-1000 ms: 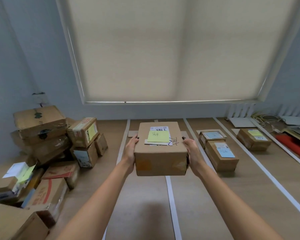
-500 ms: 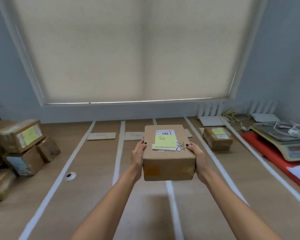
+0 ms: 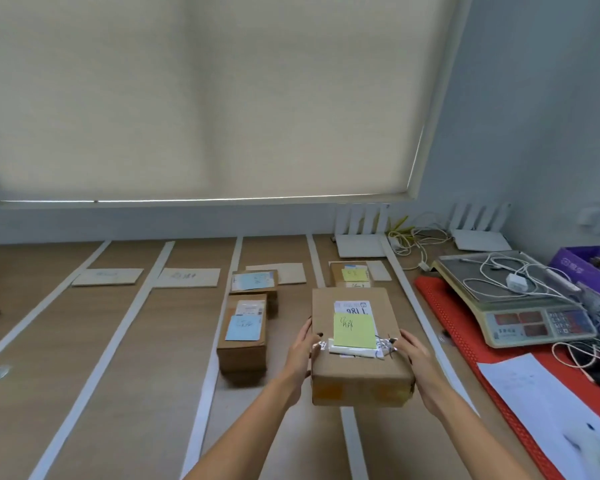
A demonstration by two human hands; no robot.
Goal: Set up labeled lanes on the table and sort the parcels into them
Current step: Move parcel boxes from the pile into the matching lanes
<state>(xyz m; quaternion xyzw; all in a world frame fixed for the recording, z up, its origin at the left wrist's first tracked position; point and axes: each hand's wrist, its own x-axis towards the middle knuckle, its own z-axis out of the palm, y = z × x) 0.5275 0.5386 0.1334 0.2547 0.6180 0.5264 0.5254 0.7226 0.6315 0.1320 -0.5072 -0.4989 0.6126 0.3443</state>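
A: What takes up most of the view?

B: The wooden table, split into lanes by white tape strips; pale cardboard lane cards lie at the far ends, their writing too faint to read.

A: And the hands?

B: Both hold one cardboard parcel above the table, over the tape line at the left edge of the rightmost lane; the left hand has its fingers curled round the left side with the thumb on top; the right hand clasps the right side the same way.

A: Any writing on it?

B: A green sticky note carries handwritten marks I cannot read; the white shipping label under it shows large upside-down digits, something like "186".

A: Other parcels?

B: Two with blue notes lie in the lane to the left; a small one with a yellow-green note sits at the far end of the right lane; all that writing is too small.

A: On the right?

B: A weighing scale on a red mat, with white cables piled on its pan; a white paper sheet nearer.
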